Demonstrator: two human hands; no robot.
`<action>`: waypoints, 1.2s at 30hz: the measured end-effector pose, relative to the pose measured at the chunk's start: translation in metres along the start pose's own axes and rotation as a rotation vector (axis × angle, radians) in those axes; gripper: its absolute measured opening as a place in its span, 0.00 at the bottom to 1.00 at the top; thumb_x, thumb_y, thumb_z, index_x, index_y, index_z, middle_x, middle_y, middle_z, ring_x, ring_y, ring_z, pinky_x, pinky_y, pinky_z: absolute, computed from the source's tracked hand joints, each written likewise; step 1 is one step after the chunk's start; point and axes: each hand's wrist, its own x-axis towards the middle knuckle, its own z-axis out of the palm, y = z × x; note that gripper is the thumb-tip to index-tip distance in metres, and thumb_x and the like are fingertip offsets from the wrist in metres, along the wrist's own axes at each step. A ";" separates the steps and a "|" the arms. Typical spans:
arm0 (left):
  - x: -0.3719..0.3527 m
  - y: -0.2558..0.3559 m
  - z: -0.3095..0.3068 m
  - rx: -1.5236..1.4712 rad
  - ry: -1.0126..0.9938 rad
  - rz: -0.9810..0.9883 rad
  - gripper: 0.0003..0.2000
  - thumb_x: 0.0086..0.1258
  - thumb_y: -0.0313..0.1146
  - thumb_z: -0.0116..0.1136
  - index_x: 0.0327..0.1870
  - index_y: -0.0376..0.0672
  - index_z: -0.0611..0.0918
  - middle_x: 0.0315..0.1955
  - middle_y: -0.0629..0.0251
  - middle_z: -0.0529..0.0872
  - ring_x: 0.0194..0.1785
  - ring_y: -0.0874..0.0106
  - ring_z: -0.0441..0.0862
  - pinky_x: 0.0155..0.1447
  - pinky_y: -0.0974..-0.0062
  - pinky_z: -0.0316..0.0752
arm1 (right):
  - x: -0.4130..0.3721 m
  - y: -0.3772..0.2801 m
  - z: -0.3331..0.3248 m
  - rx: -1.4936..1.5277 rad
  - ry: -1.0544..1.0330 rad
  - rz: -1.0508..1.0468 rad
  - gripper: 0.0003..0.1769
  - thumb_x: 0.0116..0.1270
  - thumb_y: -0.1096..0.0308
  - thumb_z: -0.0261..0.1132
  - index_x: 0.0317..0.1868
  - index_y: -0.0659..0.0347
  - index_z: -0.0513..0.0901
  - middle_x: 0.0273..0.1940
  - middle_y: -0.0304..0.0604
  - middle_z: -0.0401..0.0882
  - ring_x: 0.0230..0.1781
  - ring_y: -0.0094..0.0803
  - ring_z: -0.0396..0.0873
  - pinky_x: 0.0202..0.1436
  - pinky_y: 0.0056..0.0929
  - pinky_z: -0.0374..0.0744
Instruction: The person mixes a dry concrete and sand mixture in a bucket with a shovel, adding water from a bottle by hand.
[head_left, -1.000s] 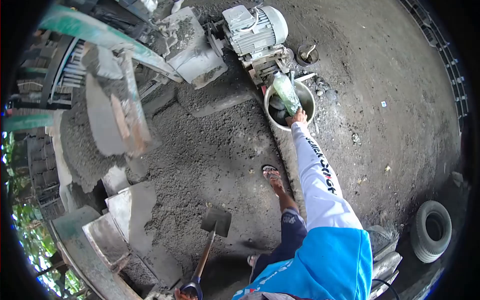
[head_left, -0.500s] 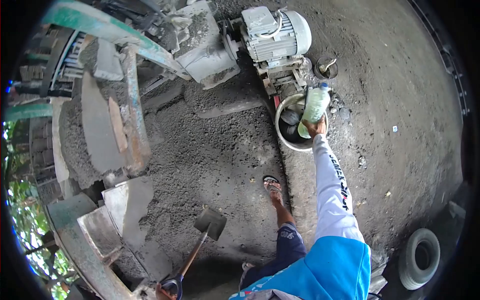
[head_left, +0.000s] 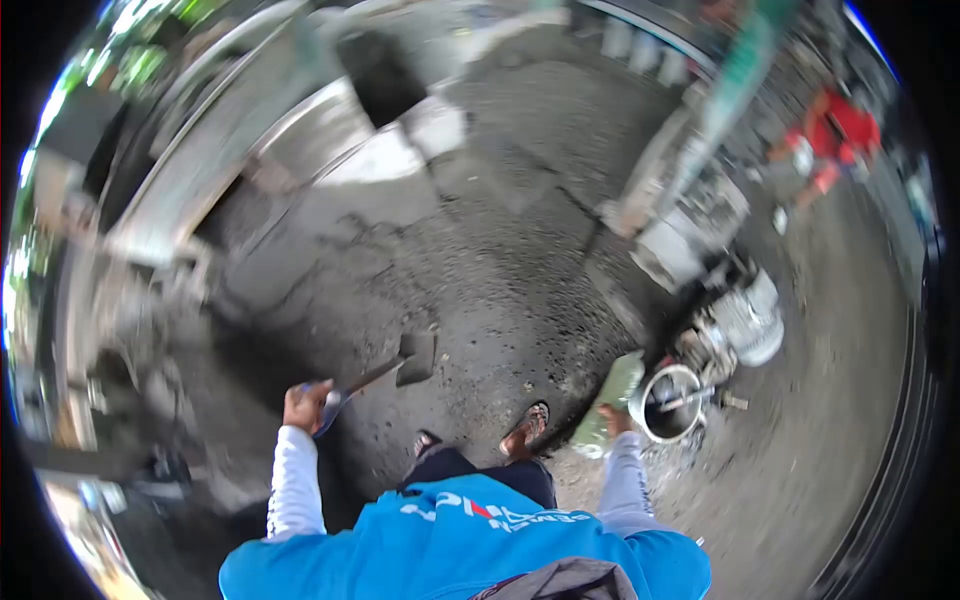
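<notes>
- The left hand (head_left: 305,405) is closed around the grip of a shovel (head_left: 412,358). The shaft runs forward and to the right from the fist, and the blade sits low on the grey ground (head_left: 480,250).
- Blur hides whether the blade carries any load.
- The right hand (head_left: 617,418) is wrapped around the lower part of a pale green plastic bottle (head_left: 610,395), which tilts up and away from the palm.
- The bottle is out in the open air, just to the left of a round bucket (head_left: 640,412) and not inside it. I cannot tell whether its cap is on.
- The bucket stands just beyond the right hand, with dark things and a stick-like handle inside it.
- Between the two hands, close to the body, are the person's feet in sandals (head_left: 527,425).
- Past the bucket, further from the right hand, sits a pale electric motor (head_left: 748,318) on a machine frame.
- Far ahead of the left hand are grey sloping panels (head_left: 300,150) of a larger machine.
- Well off beyond the right hand, another person in red (head_left: 838,125) is crouched, too blurred to read further.
</notes>
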 end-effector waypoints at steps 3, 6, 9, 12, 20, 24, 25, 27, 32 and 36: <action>-0.034 -0.040 -0.043 -0.042 0.132 -0.053 0.17 0.59 0.39 0.68 0.15 0.43 0.74 0.08 0.70 0.71 0.08 0.77 0.65 0.13 0.73 0.57 | -0.010 -0.111 0.135 0.150 -0.158 0.354 0.26 0.53 0.60 0.74 0.50 0.67 0.83 0.44 0.45 0.84 0.40 0.35 0.82 0.49 0.37 0.79; -0.067 -0.092 -0.091 -0.240 0.279 -0.143 0.18 0.59 0.41 0.67 0.15 0.44 0.75 0.09 0.72 0.71 0.08 0.78 0.65 0.13 0.76 0.57 | -0.069 -0.265 0.243 -0.169 -0.758 0.323 0.40 0.44 0.46 0.78 0.52 0.68 0.82 0.48 0.53 0.83 0.46 0.44 0.82 0.52 0.37 0.79; -0.081 -0.153 -0.131 -0.533 0.363 -0.193 0.19 0.60 0.42 0.66 0.13 0.46 0.73 0.08 0.71 0.71 0.08 0.78 0.65 0.13 0.77 0.57 | -0.143 -0.426 0.339 -0.735 -0.998 -0.149 0.47 0.42 0.46 0.78 0.58 0.70 0.76 0.58 0.61 0.77 0.62 0.50 0.73 0.65 0.40 0.71; -0.114 -0.168 -0.160 -0.642 0.448 -0.266 0.19 0.60 0.41 0.66 0.13 0.45 0.72 0.08 0.71 0.70 0.08 0.77 0.65 0.13 0.77 0.57 | -0.143 -0.431 0.465 -0.835 -0.947 -0.304 0.41 0.41 0.53 0.79 0.54 0.69 0.78 0.52 0.57 0.80 0.54 0.46 0.79 0.58 0.38 0.76; -0.167 -0.186 -0.209 -0.728 0.646 -0.318 0.17 0.59 0.39 0.68 0.16 0.44 0.73 0.09 0.71 0.70 0.09 0.78 0.64 0.14 0.78 0.56 | -0.206 -0.522 0.579 -0.800 -1.214 -0.321 0.43 0.37 0.56 0.81 0.54 0.70 0.76 0.54 0.55 0.78 0.52 0.40 0.80 0.56 0.37 0.77; -0.170 -0.184 -0.206 -0.607 0.775 -0.365 0.15 0.61 0.41 0.65 0.19 0.44 0.76 0.09 0.71 0.71 0.09 0.80 0.66 0.13 0.80 0.57 | -0.193 -0.530 0.625 -1.017 -1.079 -0.566 0.52 0.36 0.54 0.81 0.61 0.71 0.70 0.57 0.59 0.76 0.58 0.47 0.77 0.61 0.37 0.76; -0.168 -0.184 -0.204 -0.660 0.823 -0.376 0.15 0.61 0.41 0.65 0.19 0.44 0.76 0.09 0.71 0.71 0.09 0.79 0.66 0.13 0.80 0.57 | -0.192 -0.536 0.633 -1.077 -1.071 -0.585 0.52 0.36 0.54 0.80 0.61 0.71 0.69 0.56 0.59 0.77 0.57 0.47 0.77 0.61 0.37 0.76; -0.165 -0.180 -0.200 -0.750 0.920 -0.391 0.15 0.61 0.41 0.65 0.19 0.44 0.76 0.09 0.71 0.71 0.09 0.79 0.66 0.13 0.80 0.57 | -0.195 -0.559 0.647 -1.178 -1.057 -0.622 0.52 0.36 0.55 0.80 0.62 0.71 0.68 0.54 0.58 0.78 0.56 0.47 0.78 0.61 0.37 0.76; -0.165 -0.189 -0.191 -0.923 1.164 -0.479 0.17 0.62 0.44 0.64 0.18 0.45 0.74 0.09 0.69 0.71 0.08 0.76 0.67 0.13 0.77 0.57 | -0.166 -0.597 0.697 -1.170 -1.140 -0.645 0.57 0.36 0.53 0.82 0.64 0.73 0.64 0.59 0.62 0.74 0.60 0.49 0.75 0.63 0.38 0.74; -0.181 -0.216 -0.187 -1.039 1.267 -0.465 0.18 0.63 0.44 0.63 0.17 0.49 0.69 0.08 0.70 0.69 0.08 0.76 0.65 0.11 0.77 0.56 | -0.135 -0.625 0.720 -1.423 -1.102 -0.781 0.56 0.41 0.56 0.80 0.67 0.70 0.60 0.62 0.60 0.72 0.63 0.52 0.73 0.66 0.44 0.72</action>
